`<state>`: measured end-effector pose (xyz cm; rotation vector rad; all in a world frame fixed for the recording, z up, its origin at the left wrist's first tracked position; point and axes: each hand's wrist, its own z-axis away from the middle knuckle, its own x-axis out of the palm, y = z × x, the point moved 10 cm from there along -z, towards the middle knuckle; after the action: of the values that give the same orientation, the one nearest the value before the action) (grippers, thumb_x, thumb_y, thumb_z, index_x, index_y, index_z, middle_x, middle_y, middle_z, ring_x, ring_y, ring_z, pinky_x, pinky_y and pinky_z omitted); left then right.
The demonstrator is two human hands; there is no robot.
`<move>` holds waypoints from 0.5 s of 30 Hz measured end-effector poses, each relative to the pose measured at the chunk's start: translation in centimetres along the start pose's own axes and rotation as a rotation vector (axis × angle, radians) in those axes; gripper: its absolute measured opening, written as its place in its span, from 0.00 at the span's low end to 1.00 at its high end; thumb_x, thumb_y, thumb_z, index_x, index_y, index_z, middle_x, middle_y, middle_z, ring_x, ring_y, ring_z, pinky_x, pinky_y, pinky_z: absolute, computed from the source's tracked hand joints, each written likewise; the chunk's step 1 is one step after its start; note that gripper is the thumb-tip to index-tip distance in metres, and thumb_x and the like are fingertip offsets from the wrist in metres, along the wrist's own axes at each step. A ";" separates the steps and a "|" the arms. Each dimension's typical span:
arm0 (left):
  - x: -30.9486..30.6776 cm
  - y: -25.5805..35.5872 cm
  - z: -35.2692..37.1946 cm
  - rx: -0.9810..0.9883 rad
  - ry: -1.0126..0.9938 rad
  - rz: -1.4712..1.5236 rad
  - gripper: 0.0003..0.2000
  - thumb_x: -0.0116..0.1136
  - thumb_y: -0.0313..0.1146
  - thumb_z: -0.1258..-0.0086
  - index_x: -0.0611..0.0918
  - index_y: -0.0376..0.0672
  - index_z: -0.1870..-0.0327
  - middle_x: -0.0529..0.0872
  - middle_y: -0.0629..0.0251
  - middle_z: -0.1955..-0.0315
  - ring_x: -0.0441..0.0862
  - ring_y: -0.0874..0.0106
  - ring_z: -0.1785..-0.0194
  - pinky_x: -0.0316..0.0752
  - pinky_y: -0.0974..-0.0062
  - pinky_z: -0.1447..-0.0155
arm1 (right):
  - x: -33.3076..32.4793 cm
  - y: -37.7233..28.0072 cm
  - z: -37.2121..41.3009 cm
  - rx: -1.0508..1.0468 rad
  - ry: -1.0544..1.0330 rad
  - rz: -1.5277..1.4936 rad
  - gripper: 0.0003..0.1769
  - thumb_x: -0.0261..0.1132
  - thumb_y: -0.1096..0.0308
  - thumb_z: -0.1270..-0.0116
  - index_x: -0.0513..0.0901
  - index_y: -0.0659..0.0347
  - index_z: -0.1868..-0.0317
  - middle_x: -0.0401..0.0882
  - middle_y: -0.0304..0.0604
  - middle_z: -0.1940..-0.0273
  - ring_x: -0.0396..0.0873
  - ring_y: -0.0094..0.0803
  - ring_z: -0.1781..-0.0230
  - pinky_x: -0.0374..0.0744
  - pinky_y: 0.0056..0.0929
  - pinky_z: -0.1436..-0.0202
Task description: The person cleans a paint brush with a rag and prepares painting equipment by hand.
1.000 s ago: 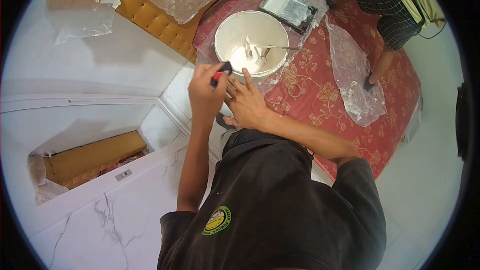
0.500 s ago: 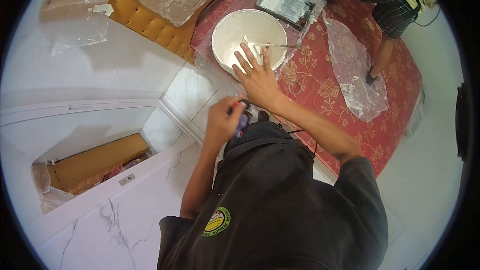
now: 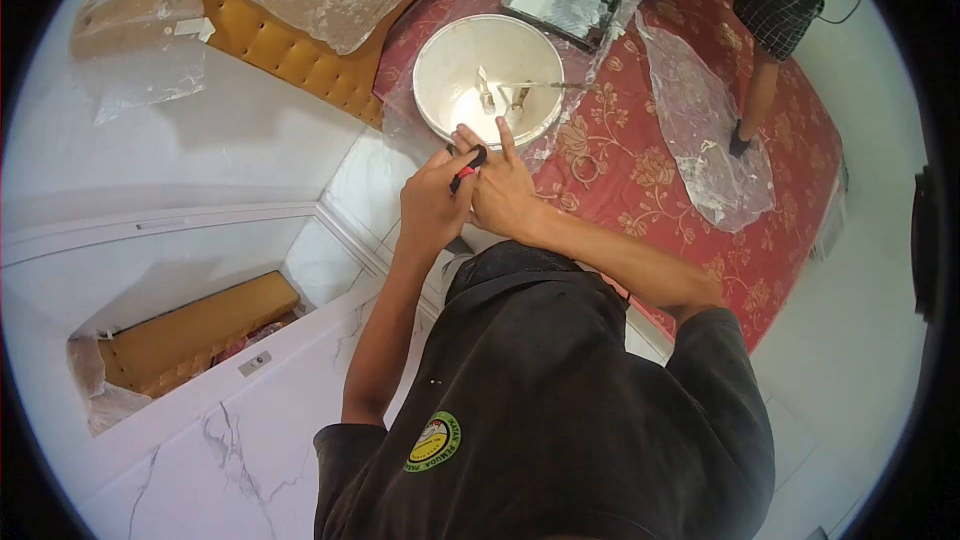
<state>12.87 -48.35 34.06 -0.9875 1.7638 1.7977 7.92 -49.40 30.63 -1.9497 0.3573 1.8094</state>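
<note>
My left hand (image 3: 432, 202) is closed on a small black-and-red item (image 3: 468, 168), soft-looking like a glove, though its kind is not clear. Against it is my right hand (image 3: 507, 198), fingers stretched out toward the bucket and bare where they show. The item lies at the base of its fingers, and part of it is hidden between the hands. Just beyond my fingertips stands a white bucket (image 3: 430, 90) with pale paint inside. Two paintbrushes (image 3: 487, 98) rest in it, and a thin stick (image 3: 556, 86) lies across its rim.
A black paint tray (image 3: 603, 35) with white paint sits behind the bucket on a red floral mattress (image 3: 690, 265). Crumpled plastic sheeting (image 3: 700, 155) lies on it. Another person's black-gloved hand (image 3: 739, 143) touches that sheet. A tufted tan headboard (image 3: 280, 50) stands left.
Both hands have come together in front of the bucket. My left hand has moved up with the black-and-red item to my right hand, which has drawn back from over the bucket.
</note>
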 end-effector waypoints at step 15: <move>2.6 -3.1 0.2 -0.196 0.008 0.207 0.10 0.55 0.34 0.34 0.82 0.35 0.67 0.77 0.57 0.75 0.77 0.66 0.73 0.69 0.71 0.67 | 2.1 1.5 0.0 0.196 -0.228 0.512 0.24 0.51 0.57 0.35 0.75 0.53 0.40 0.37 0.45 0.24 0.31 0.48 0.24 0.31 0.55 0.27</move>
<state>13.35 -48.28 30.04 -0.9134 1.7763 2.1312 7.43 -50.40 28.29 -1.5892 0.9861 2.1802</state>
